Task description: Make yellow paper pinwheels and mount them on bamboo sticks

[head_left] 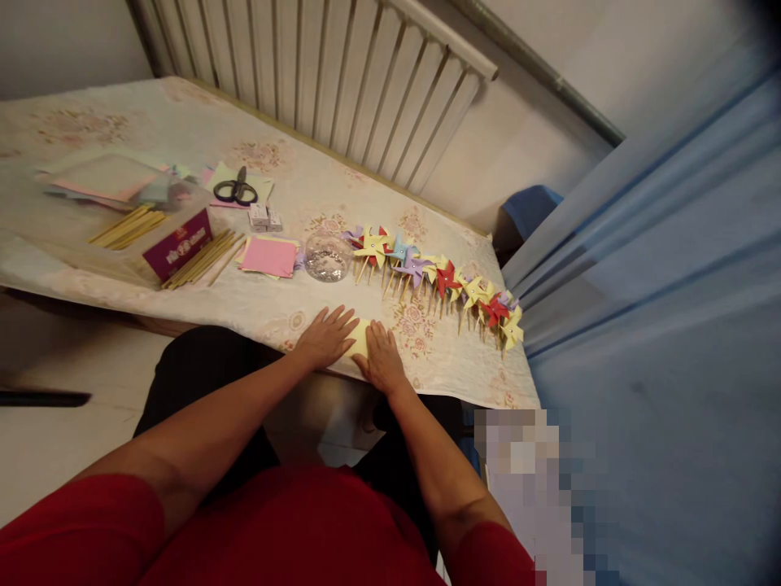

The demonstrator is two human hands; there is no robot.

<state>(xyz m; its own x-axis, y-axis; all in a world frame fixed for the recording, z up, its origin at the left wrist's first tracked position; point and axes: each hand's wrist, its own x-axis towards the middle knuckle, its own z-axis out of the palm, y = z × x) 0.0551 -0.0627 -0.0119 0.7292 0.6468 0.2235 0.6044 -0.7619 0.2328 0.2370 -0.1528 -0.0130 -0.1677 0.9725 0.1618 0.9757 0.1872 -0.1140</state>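
Observation:
A pale yellow paper sheet [360, 339] lies near the front edge of the table. My left hand [326, 335] rests flat on its left side with fingers stretched out. My right hand [381, 358] presses down on its right side, fingers together and flat. Most of the sheet is hidden beneath both hands. Just beyond it runs a row of several finished paper pinwheels [439, 281] on wooden sticks, in yellow, red, blue and purple.
The table carries a floral cloth [256, 305]. On it stand a clear bowl [328, 258], a pink paper stack [268, 255], wooden sticks [201, 259], a purple-labelled box [176, 247], black scissors [236, 190] and small white boxes [264, 216]. A radiator [342, 81] stands behind; blue fabric [659, 285] hangs right.

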